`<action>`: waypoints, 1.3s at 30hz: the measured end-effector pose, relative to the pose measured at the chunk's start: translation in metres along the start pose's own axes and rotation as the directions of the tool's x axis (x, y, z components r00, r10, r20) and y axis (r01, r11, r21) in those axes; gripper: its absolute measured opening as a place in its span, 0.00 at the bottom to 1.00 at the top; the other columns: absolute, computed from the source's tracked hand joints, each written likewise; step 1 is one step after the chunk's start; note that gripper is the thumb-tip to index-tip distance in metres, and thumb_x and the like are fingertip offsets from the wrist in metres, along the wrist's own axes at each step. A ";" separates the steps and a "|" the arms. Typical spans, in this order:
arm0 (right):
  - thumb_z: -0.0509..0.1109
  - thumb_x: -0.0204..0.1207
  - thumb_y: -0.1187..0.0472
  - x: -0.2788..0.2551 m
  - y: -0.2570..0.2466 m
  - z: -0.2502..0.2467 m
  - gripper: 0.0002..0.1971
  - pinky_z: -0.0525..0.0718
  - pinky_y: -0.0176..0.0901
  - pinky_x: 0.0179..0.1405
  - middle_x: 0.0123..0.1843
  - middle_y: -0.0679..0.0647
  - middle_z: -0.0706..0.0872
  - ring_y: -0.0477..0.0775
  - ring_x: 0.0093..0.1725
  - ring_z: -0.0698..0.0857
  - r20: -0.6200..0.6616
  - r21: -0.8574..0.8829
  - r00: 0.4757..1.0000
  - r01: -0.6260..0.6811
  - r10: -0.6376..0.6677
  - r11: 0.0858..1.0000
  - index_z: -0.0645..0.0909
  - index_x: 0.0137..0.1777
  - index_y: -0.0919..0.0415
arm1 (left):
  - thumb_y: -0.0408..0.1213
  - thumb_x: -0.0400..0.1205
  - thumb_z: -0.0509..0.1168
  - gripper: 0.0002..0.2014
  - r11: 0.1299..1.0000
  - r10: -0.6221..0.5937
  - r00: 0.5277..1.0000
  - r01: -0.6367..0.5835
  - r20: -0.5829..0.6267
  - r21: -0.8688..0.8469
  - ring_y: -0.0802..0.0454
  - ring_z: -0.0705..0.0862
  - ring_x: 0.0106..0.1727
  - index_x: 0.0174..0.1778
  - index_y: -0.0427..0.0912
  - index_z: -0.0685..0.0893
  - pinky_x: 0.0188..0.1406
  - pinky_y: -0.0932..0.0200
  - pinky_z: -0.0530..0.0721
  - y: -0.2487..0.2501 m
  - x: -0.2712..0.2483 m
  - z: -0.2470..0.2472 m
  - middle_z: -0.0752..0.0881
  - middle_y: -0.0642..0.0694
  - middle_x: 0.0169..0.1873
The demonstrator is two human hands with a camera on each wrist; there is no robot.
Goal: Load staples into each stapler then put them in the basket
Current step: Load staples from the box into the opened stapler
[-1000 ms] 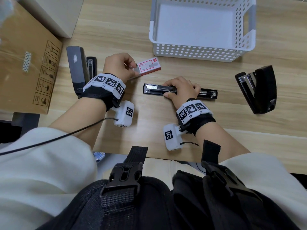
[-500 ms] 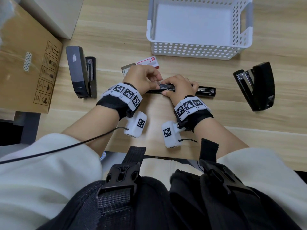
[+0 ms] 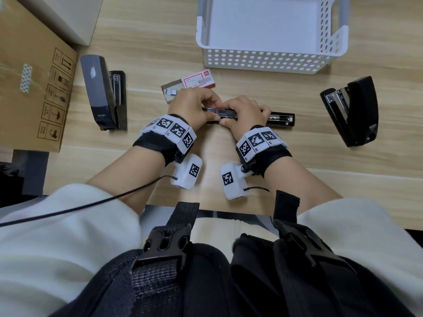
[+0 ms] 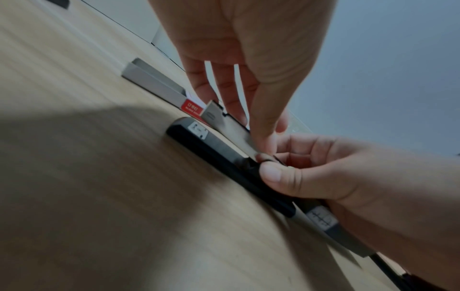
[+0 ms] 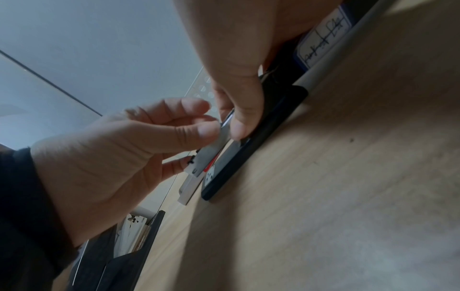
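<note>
A long black stapler [image 3: 280, 117] lies opened flat on the wooden table, its silver magazine [image 4: 219, 116] facing up. My left hand [image 3: 194, 106] is at the magazine's left half, thumb and forefinger pinching a thin silver staple strip [image 5: 216, 143] against it. My right hand [image 3: 245, 113] grips the stapler's middle, thumb on the near side. The red and white staple box [image 3: 199, 80] lies just behind my left hand with its tray [image 3: 170, 92] slid out. The white perforated basket [image 3: 265, 62] stands behind and holds nothing.
A grey stapler [image 3: 100, 88] lies open at the left, a black one [image 3: 357, 110] open at the right. A cardboard box [image 3: 29, 88] fills the far left. The table's front edge runs just under my forearms.
My left hand left the staple box and came right to the stapler's magazine. The box now lies with its tray slid out. My right hand stayed on the stapler.
</note>
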State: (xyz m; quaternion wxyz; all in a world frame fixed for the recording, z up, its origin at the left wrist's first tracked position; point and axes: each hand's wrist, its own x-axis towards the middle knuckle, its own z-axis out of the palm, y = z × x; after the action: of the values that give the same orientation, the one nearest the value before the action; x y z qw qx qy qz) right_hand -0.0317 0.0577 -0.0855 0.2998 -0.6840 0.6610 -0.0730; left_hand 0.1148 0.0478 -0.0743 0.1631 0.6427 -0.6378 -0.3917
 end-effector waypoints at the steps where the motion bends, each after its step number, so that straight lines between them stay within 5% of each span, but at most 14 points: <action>1: 0.72 0.71 0.53 0.000 0.000 0.000 0.15 0.57 0.49 0.64 0.61 0.45 0.80 0.50 0.65 0.73 0.002 -0.001 1.000 0.000 0.000 1.000 0.81 0.58 0.44 | 0.34 0.65 0.77 0.14 1.000 0.002 1.000 -0.002 -0.002 -0.008 0.57 0.81 0.40 0.35 0.59 0.83 0.48 0.60 0.81 0.000 0.000 0.000 0.81 0.62 0.30; 8: 0.73 0.71 0.53 0.000 -0.001 -0.001 0.15 0.56 0.49 0.64 0.61 0.45 0.80 0.50 0.66 0.73 0.019 0.001 1.000 -0.005 0.005 1.000 0.81 0.58 0.44 | 0.32 0.66 0.76 0.13 0.997 0.004 1.000 -0.006 -0.022 -0.083 0.56 0.80 0.38 0.35 0.56 0.84 0.44 0.63 0.79 -0.001 -0.002 0.000 0.84 0.49 0.34; 12: 0.73 0.71 0.53 0.000 -0.002 -0.001 0.16 0.56 0.49 0.64 0.62 0.45 0.80 0.50 0.66 0.73 0.017 -0.005 1.000 -0.006 0.006 1.000 0.81 0.58 0.44 | 0.33 0.66 0.76 0.12 0.998 0.007 1.000 -0.009 -0.021 -0.062 0.57 0.80 0.38 0.36 0.56 0.84 0.43 0.67 0.78 -0.001 -0.001 0.001 0.85 0.49 0.35; 17: 0.73 0.70 0.53 0.000 -0.001 -0.001 0.14 0.56 0.48 0.62 0.60 0.45 0.81 0.50 0.65 0.73 0.012 0.010 1.000 -0.007 0.006 1.000 0.82 0.56 0.44 | 0.33 0.67 0.76 0.09 1.000 -0.002 1.000 0.002 -0.015 -0.024 0.68 0.77 0.32 0.38 0.51 0.86 0.34 0.82 0.72 -0.003 0.000 0.001 0.81 0.61 0.28; 23: 0.73 0.70 0.52 0.001 -0.001 0.000 0.14 0.56 0.48 0.63 0.60 0.44 0.81 0.49 0.65 0.73 0.012 0.006 1.000 -0.003 0.002 1.000 0.82 0.56 0.43 | 0.33 0.67 0.76 0.09 0.999 0.029 0.999 -0.028 -0.028 0.026 0.67 0.77 0.33 0.40 0.47 0.88 0.33 0.85 0.70 -0.001 0.000 0.001 0.84 0.54 0.35; 27: 0.73 0.70 0.52 0.001 0.000 0.001 0.14 0.56 0.48 0.63 0.60 0.44 0.81 0.49 0.65 0.73 0.010 0.002 1.000 -0.001 0.001 1.000 0.82 0.56 0.42 | 0.34 0.67 0.76 0.08 0.998 0.037 0.998 -0.034 -0.049 0.054 0.58 0.79 0.39 0.40 0.49 0.88 0.34 0.81 0.70 -0.001 -0.001 0.002 0.83 0.54 0.35; 34: 0.73 0.71 0.52 0.001 0.001 0.001 0.14 0.56 0.48 0.64 0.61 0.44 0.80 0.49 0.65 0.73 0.005 0.001 1.000 0.002 -0.002 1.000 0.82 0.56 0.43 | 0.34 0.66 0.77 0.10 0.996 0.057 0.998 -0.055 -0.029 0.072 0.58 0.79 0.42 0.42 0.46 0.89 0.40 0.74 0.73 -0.002 0.002 0.001 0.83 0.53 0.38; 39: 0.73 0.70 0.52 0.001 0.001 0.002 0.12 0.55 0.48 0.63 0.60 0.43 0.81 0.48 0.65 0.73 0.001 0.002 1.000 0.003 -0.003 1.000 0.83 0.54 0.42 | 0.36 0.67 0.77 0.08 0.984 0.121 0.993 -0.119 -0.009 0.131 0.48 0.84 0.46 0.41 0.43 0.90 0.48 0.62 0.76 -0.001 0.001 -0.001 0.89 0.44 0.44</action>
State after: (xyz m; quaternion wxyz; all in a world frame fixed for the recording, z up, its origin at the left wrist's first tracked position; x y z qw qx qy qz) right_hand -0.0314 0.0572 -0.0878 0.3010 -0.6846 0.6597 -0.0737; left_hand 0.1161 0.0463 -0.0747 0.1495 0.6157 -0.6983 -0.3331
